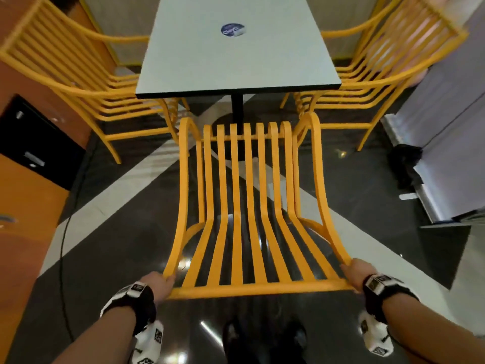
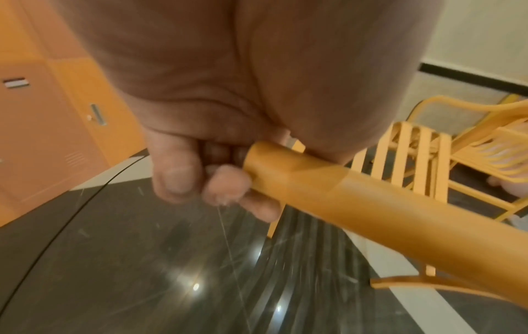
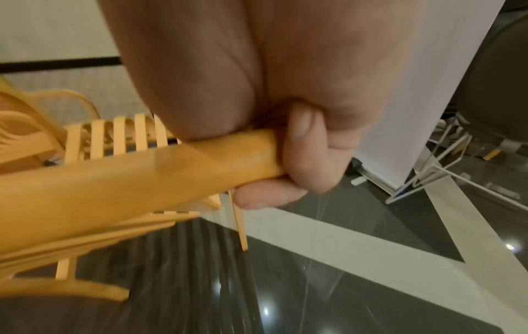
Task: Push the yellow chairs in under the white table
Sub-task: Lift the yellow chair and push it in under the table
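A yellow slatted chair (image 1: 249, 206) stands before me with its back towards me and its seat front close to the near edge of the white table (image 1: 236, 61). My left hand (image 1: 160, 283) grips the left end of the top rail (image 2: 342, 192), fingers (image 2: 225, 187) curled round it. My right hand (image 1: 354, 274) grips the rail's right end (image 3: 143, 178), thumb (image 3: 302, 144) wrapped over the tube. Two more yellow chairs stand at the table's left side (image 1: 78, 74) and right side (image 1: 380, 69), seats partly under the tabletop.
An orange cabinet (image 1: 26, 179) with a black panel lines the left. A white banner stand (image 1: 446, 153) and a dark bag (image 1: 404, 164) sit on the right. A black cable (image 1: 63, 245) runs over the glossy dark floor. My shoes (image 1: 262, 340) are just behind the chair.
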Demonstrator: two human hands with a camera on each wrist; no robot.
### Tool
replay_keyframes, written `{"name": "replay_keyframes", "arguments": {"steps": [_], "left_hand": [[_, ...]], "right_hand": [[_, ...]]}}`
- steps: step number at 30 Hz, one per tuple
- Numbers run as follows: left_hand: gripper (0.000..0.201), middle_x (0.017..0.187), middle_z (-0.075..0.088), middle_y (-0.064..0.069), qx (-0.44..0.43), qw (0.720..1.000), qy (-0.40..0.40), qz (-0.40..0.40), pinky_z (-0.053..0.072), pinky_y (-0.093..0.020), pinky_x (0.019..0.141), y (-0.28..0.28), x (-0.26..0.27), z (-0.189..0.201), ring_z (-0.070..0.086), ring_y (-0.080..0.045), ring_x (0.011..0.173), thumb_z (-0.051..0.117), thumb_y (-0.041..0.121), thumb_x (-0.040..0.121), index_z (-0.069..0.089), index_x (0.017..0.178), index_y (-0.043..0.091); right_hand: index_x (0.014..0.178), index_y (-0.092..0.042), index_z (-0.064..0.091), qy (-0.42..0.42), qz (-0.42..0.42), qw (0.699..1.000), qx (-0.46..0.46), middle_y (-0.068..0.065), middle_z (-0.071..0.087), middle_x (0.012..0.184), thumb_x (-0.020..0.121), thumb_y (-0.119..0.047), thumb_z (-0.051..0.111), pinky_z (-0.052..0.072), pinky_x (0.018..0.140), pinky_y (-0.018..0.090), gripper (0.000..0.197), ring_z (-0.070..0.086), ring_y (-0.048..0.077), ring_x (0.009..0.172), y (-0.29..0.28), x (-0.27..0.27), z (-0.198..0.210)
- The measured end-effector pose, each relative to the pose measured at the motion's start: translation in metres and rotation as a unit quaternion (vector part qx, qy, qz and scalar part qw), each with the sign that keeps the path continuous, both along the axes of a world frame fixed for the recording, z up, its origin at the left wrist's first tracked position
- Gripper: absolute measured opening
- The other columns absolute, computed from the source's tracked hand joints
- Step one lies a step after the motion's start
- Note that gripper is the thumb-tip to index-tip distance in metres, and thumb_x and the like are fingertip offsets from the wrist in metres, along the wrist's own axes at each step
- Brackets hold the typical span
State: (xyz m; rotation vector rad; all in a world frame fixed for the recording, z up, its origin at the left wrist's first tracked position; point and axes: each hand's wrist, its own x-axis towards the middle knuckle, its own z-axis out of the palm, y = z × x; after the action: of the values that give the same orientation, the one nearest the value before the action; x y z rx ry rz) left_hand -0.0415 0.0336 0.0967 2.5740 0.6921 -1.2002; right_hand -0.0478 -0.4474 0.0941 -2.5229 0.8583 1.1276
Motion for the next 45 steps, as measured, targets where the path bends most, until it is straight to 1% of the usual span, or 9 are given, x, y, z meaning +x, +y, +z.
{"name": "replay_keyframes", "arguments": {"steps": [3, 6, 14, 17, 25, 28, 33, 39, 45], "left_hand": [[0.047, 0.112, 0.069, -0.019, 0.0, 0.998, -0.058, -0.004, 0.048, -0.033, 0.077, 0.004, 0.036, 0.026, 0.066, -0.035, 0.101, 0.039, 0.039, 0.096, 0.065, 0.112, 0.003], [0.043, 0.124, 0.063, -0.022, 0.004, 0.992, -0.121, 0.032, 0.044, -0.037, 0.09, -0.005, 0.077, 0.049, 0.059, -0.038, 0.115, 0.028, 0.019, 0.099, 0.061, 0.118, 0.001], [0.051, 0.124, 0.059, -0.03, -0.029, 0.958, -0.245, 0.148, 0.041, -0.045, 0.097, -0.014, 0.172, 0.063, 0.054, -0.045, 0.117, 0.023, 0.03, 0.1, 0.057, 0.121, -0.003], [0.051, 0.121, 0.06, -0.031, -0.029, 0.952, -0.257, 0.162, 0.042, -0.045, 0.095, -0.016, 0.191, 0.064, 0.056, -0.046, 0.114, 0.025, 0.031, 0.1, 0.058, 0.118, -0.003], [0.045, 0.106, 0.062, -0.023, -0.047, 0.933, -0.29, 0.208, 0.045, -0.045, 0.089, -0.029, 0.201, 0.079, 0.059, -0.043, 0.105, 0.027, 0.034, 0.1, 0.053, 0.123, 0.005], [0.058, 0.125, 0.058, -0.019, -0.096, 0.928, -0.275, 0.232, 0.042, -0.046, 0.099, -0.036, 0.194, 0.084, 0.055, -0.039, 0.118, 0.043, 0.047, 0.096, 0.038, 0.143, 0.014], [0.083, 0.136, 0.053, -0.017, -0.116, 0.935, -0.269, 0.198, 0.043, -0.043, 0.1, -0.034, 0.197, 0.084, 0.054, -0.035, 0.123, 0.068, 0.05, 0.081, 0.033, 0.145, 0.011], [0.097, 0.15, 0.041, -0.019, -0.102, 0.939, -0.263, 0.195, 0.039, -0.048, 0.107, -0.027, 0.235, 0.091, 0.044, -0.038, 0.135, 0.068, 0.054, 0.08, 0.022, 0.153, 0.009], [0.095, 0.146, 0.047, -0.018, -0.098, 0.929, -0.287, 0.212, 0.041, -0.048, 0.106, -0.032, 0.284, 0.092, 0.047, -0.039, 0.132, 0.069, 0.055, 0.079, 0.028, 0.151, 0.008]], "right_hand": [[0.112, -0.001, 0.064, -0.043, -0.017, 0.999, 0.006, 0.02, 0.068, 0.116, 0.098, -0.03, 0.045, 0.044, 0.075, 0.032, 0.038, 0.064, 0.034, 0.1, 0.01, 0.034, 0.025], [0.1, -0.003, 0.064, -0.089, -0.04, 0.995, 0.007, 0.021, 0.069, 0.108, 0.094, -0.021, 0.044, 0.05, 0.077, 0.036, 0.028, 0.067, 0.037, 0.097, 0.019, 0.075, 0.049], [0.087, 0.002, 0.065, -0.181, -0.126, 0.973, 0.066, 0.019, 0.072, 0.073, 0.092, -0.025, 0.039, 0.049, 0.046, 0.027, 0.039, 0.066, 0.03, 0.052, 0.01, 0.173, 0.068], [0.093, 0.0, 0.068, -0.204, -0.138, 0.964, 0.103, 0.016, 0.075, 0.081, 0.089, -0.026, 0.05, 0.058, 0.072, 0.038, 0.032, 0.072, 0.032, 0.071, 0.001, 0.191, 0.065], [0.117, 0.002, 0.059, -0.235, -0.281, 0.889, 0.276, 0.022, 0.07, 0.106, 0.086, -0.046, 0.058, 0.06, 0.064, 0.037, 0.057, 0.071, 0.027, 0.077, -0.018, 0.222, 0.05], [0.124, 0.001, 0.05, -0.219, -0.265, 0.887, 0.309, 0.024, 0.064, 0.117, 0.082, -0.047, 0.067, 0.057, 0.076, 0.042, 0.066, 0.066, 0.028, 0.088, -0.02, 0.22, 0.055], [0.133, -0.018, 0.044, -0.223, -0.137, 0.926, 0.271, 0.007, 0.065, 0.108, 0.035, -0.087, 0.068, 0.049, 0.098, 0.048, 0.122, 0.063, 0.027, 0.104, -0.031, 0.212, 0.052], [0.141, -0.006, 0.044, -0.251, -0.07, 0.945, 0.198, 0.014, 0.064, 0.12, 0.086, -0.049, 0.064, 0.045, 0.098, 0.043, 0.072, 0.06, 0.032, 0.112, -0.015, 0.241, 0.063], [0.135, -0.004, 0.05, -0.306, -0.085, 0.939, 0.128, 0.016, 0.068, 0.108, 0.087, -0.044, 0.064, 0.051, 0.088, 0.043, 0.064, 0.063, 0.036, 0.103, 0.002, 0.29, 0.07]]}}
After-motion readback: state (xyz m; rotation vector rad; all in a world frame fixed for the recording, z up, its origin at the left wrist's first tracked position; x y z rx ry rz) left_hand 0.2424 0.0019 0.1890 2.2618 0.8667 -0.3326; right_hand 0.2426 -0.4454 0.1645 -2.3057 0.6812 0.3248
